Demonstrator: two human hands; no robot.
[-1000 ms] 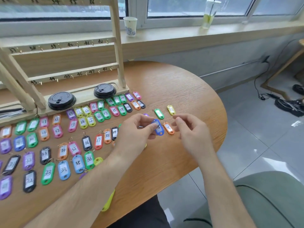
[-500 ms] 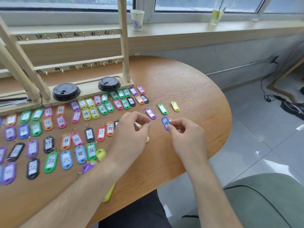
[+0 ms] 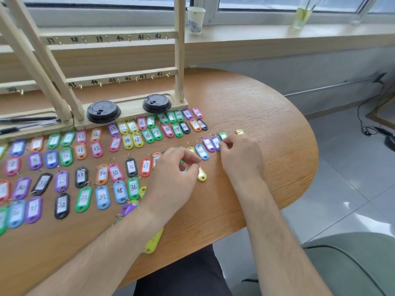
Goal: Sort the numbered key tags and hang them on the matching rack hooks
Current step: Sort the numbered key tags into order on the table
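Note:
Several coloured numbered key tags (image 3: 130, 167) lie in rows on the round wooden table (image 3: 267, 129). Behind them stands the wooden rack (image 3: 119, 76), its hooks marked 37 to 48. My right hand (image 3: 240, 155) pinches a blue tag (image 3: 216, 143) and holds it down beside a purple tag (image 3: 208, 144) in a short row with a green tag (image 3: 223, 135). My left hand (image 3: 174, 169) has curled fingers, with thumb and forefinger at the top end of a yellow tag (image 3: 202, 174). Blue tag 42 (image 3: 202, 152) lies between my hands. Further tags are hidden under my left hand and forearm.
Two black cup lids (image 3: 103, 111) sit on the rack's base. A paper cup (image 3: 196, 20) and a clear drink cup (image 3: 301, 14) stand on the window sill. The table's curved edge runs close on the right. A green chair (image 3: 350, 265) and floor cables (image 3: 372, 129) lie beyond.
The blue tag went from my left fingers to my right hand, which carried it right and set it beside the purple tag. My left hand drew back onto the yellow tag.

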